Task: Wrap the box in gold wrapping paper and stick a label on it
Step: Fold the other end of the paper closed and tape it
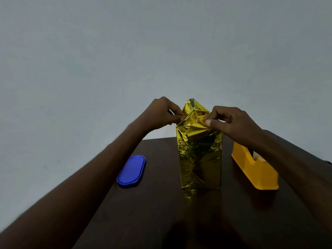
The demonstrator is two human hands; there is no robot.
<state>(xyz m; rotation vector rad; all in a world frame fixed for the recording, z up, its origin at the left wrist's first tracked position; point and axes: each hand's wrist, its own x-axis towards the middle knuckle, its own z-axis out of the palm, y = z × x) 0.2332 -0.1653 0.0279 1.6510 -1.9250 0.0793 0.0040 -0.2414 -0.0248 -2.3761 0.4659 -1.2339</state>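
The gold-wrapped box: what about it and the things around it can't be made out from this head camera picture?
- Box: fully covered by gold paper, so the box itself is unseen.
- Top folds: partly hidden by the left hand and right hand pinching them.
- Label: none visible; the far sides face away.
- Yellow tape dispenser: its roll is behind the right forearm.
- Blue lid: what lies beneath is hidden.

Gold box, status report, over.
Left hand and right hand pinch top folds. Gold-wrapped box upright, top unsealed. Nothing blocking; tape dispenser right, blue lid left.
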